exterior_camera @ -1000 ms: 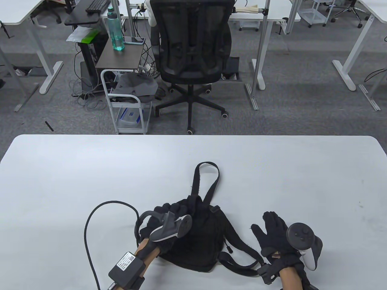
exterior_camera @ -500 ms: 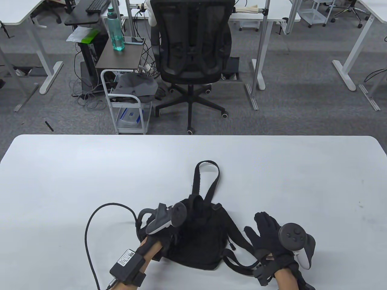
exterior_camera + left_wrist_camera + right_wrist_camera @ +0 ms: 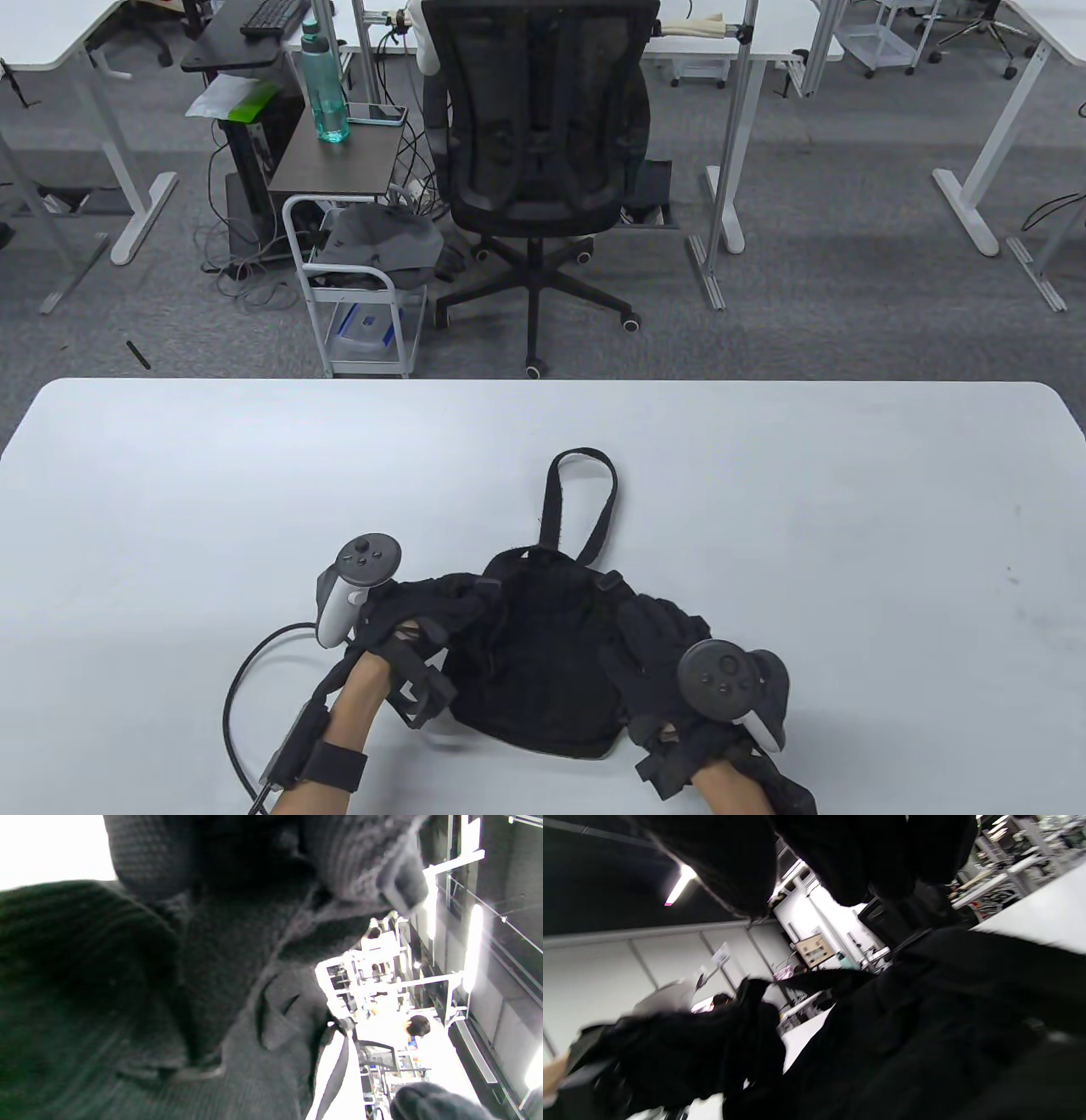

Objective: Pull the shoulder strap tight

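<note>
A small black backpack (image 3: 543, 662) lies on the white table (image 3: 170, 509) near the front edge, its top handle loop (image 3: 594, 509) pointing away from me. My left hand (image 3: 424, 607) grips the bag's left side; in the left wrist view its fingers (image 3: 365, 861) curl over black fabric (image 3: 127, 1005). My right hand (image 3: 662, 628) lies over the bag's right side, where the shoulder strap runs. In the right wrist view its fingers (image 3: 840, 857) hang above the bag (image 3: 946, 1018) with a gap showing. The strap under it is hidden.
A black cable (image 3: 246, 679) trails from my left wrist across the table at the front left. Beyond the table's far edge stand an office chair (image 3: 543, 144) and a small white cart (image 3: 365, 280).
My left hand has turned and shifted left to grip the bag's left side. My right hand has moved left from the table onto the bag's right side. The bag has bunched slightly.
</note>
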Tool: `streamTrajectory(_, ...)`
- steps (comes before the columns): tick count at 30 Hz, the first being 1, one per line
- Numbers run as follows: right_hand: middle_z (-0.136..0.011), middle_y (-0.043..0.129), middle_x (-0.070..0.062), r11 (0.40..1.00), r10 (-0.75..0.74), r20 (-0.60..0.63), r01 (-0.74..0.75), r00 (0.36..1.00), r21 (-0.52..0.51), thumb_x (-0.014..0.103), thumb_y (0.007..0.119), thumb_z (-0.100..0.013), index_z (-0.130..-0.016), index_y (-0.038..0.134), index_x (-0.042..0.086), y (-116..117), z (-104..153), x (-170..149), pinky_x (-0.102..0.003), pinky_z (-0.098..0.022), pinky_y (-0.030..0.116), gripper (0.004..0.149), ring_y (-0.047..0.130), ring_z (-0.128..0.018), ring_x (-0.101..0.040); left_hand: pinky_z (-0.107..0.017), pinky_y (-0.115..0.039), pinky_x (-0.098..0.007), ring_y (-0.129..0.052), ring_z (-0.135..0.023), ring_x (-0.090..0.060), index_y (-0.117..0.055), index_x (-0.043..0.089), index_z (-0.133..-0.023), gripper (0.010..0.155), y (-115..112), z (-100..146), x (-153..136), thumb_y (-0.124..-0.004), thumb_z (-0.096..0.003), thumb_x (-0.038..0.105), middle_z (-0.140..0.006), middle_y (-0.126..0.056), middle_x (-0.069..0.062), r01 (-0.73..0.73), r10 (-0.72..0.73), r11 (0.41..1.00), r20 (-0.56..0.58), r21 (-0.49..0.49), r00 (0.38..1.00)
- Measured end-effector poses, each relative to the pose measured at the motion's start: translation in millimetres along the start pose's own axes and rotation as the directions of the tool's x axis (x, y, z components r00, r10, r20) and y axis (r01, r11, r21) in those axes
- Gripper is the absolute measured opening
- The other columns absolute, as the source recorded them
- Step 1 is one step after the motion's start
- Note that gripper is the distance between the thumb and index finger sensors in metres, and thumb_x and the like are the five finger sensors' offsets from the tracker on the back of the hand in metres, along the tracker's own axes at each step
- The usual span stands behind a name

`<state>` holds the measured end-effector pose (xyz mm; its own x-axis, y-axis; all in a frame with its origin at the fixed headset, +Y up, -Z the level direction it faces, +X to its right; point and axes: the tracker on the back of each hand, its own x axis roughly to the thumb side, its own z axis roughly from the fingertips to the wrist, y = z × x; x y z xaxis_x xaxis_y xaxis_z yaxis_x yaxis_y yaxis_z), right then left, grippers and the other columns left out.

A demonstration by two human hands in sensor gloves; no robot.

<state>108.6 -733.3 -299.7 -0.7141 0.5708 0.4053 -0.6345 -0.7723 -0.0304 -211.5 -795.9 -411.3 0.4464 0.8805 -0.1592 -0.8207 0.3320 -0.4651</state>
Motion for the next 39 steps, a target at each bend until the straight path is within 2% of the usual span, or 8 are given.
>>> streamTrajectory(5, -0.095, 0.079, -0.027, 0.994, -0.044, 0.012, 0.043, 0.999, 0.097, 0.036, 0.084, -0.045, -0.091, 0.081, 0.002, 41, -18, 45, -0.073, -0.057, 0.058, 0.057, 0.076, -0.083, -0.056, -0.046, -0.087, -0.032, -0.102, -0.065, -0.016, -0.083, 0.032, -0.088, 0.048, 3, 2, -3, -0.08, -0.0409, 0.041, -0.079, -0.1, 0.008, -0.007, 0.006, 0.998, -0.007, -0.061, 1.0)
streamTrajectory(10, -0.102, 0.059, -0.03, 0.961, -0.205, -0.171, 0.231, 0.964, 0.151, 0.036, 0.086, -0.044, -0.091, 0.078, -0.003, 73, -42, 53, -0.071, -0.058, 0.055, 0.062, 0.062, -0.088, -0.059, -0.046, -0.087, -0.032, -0.102, -0.066, -0.016, -0.083, 0.032, -0.088, 0.048, 2, 6, -1, -0.08, -0.0412, 0.042, -0.079, -0.099, 0.008, 0.005, -0.006, 0.996, -0.007, -0.085, 1.0)
streamTrajectory(14, -0.104, 0.051, -0.031, 0.933, -0.311, -0.269, 0.346, 0.912, 0.094, 0.037, 0.086, -0.044, -0.09, 0.076, -0.007, 89, -52, 50, -0.071, -0.059, 0.053, 0.064, 0.056, -0.089, -0.06, -0.046, -0.087, -0.032, -0.102, -0.066, -0.015, -0.081, 0.03, -0.09, 0.049, -1, 7, 0, -0.079, -0.0417, 0.042, -0.079, -0.099, 0.007, 0.007, -0.009, 0.993, -0.015, -0.115, 1.0)
streamTrajectory(24, -0.1, 0.064, -0.029, 0.944, -0.328, -0.335, 0.314, 0.883, -0.097, 0.039, 0.085, -0.043, -0.078, 0.084, -0.007, 100, -47, 42, -0.071, -0.058, 0.057, 0.058, 0.067, -0.086, -0.058, -0.046, -0.09, -0.032, -0.104, -0.069, -0.016, -0.072, 0.023, -0.096, 0.055, -8, 5, -1, -0.079, -0.0422, 0.03, -0.082, -0.1, 0.005, 0.034, -0.04, 0.978, -0.027, -0.206, 0.999)
streamTrajectory(29, -0.096, 0.074, -0.026, 0.958, -0.279, -0.339, 0.235, 0.899, -0.164, 0.033, 0.085, -0.043, -0.068, 0.092, -0.002, 101, -45, 43, -0.07, -0.057, 0.061, 0.044, 0.076, -0.083, -0.055, -0.046, -0.09, -0.031, -0.105, -0.071, -0.015, -0.069, 0.024, -0.097, 0.056, -10, 4, 0, -0.078, -0.0423, 0.027, -0.081, -0.101, 0.006, 0.073, -0.073, 0.96, 0.009, -0.269, 0.997)
streamTrajectory(33, -0.094, 0.076, -0.025, 0.957, -0.282, -0.353, 0.237, 0.892, -0.166, 0.033, 0.086, -0.042, -0.067, 0.093, -0.001, 101, -45, 38, -0.069, -0.057, 0.062, 0.042, 0.078, -0.081, -0.054, -0.048, -0.09, -0.031, -0.103, -0.076, -0.017, -0.064, 0.021, -0.1, 0.06, -10, 5, 3, -0.079, -0.0422, 0.026, -0.088, -0.097, 0.002, 0.098, -0.091, 0.949, 0.037, -0.3, 0.995)
streamTrajectory(35, -0.096, 0.073, -0.027, 0.955, -0.294, -0.367, 0.255, 0.882, -0.152, 0.038, 0.087, -0.042, -0.072, 0.09, -0.003, 102, -46, 36, -0.07, -0.057, 0.061, 0.05, 0.076, -0.082, -0.055, -0.049, -0.09, -0.032, -0.102, -0.078, -0.018, -0.061, 0.02, -0.102, 0.062, -11, 6, 6, -0.079, -0.0422, 0.025, -0.09, -0.096, -0.003, 0.093, -0.079, 0.948, 0.056, -0.305, 0.995)
streamTrajectory(39, -0.093, 0.079, -0.024, 0.953, -0.297, -0.37, 0.246, 0.88, -0.179, 0.033, 0.086, -0.042, -0.069, 0.092, -0.004, 102, -44, 35, -0.068, -0.057, 0.063, 0.047, 0.081, -0.08, -0.052, -0.049, -0.09, -0.032, -0.102, -0.078, -0.018, -0.058, 0.019, -0.102, 0.064, -15, 5, 7, -0.078, -0.0428, 0.027, -0.09, -0.096, -0.003, 0.099, -0.089, 0.939, 0.046, -0.33, 0.995)
